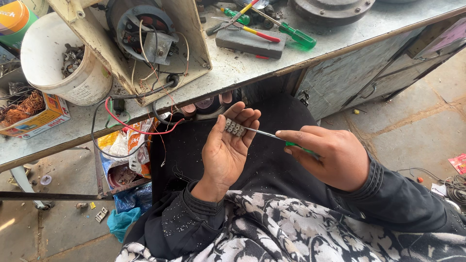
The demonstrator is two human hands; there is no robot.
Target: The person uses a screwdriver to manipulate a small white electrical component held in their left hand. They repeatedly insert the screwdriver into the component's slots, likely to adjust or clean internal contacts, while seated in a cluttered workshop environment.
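My left hand (227, 145) is palm up over my lap and holds a small white terminal block (235, 127) across its fingers. My right hand (330, 155) grips a green-handled screwdriver (272, 136); its thin metal shaft points left and its tip meets the terminal block. Both arms wear dark sleeves. On the workbench above, an electric motor (143, 29) sits in a cream metal housing (189, 34), with red and black wires (131, 123) hanging over the bench edge.
A grey metal workbench (340, 39) carries a white bucket of scrap parts (63, 63), a cardboard box of copper wire (29, 109), a dark block (250, 42), pliers and green screwdrivers (296, 35). Bags (126, 150) and small debris lie on the stone floor at left.
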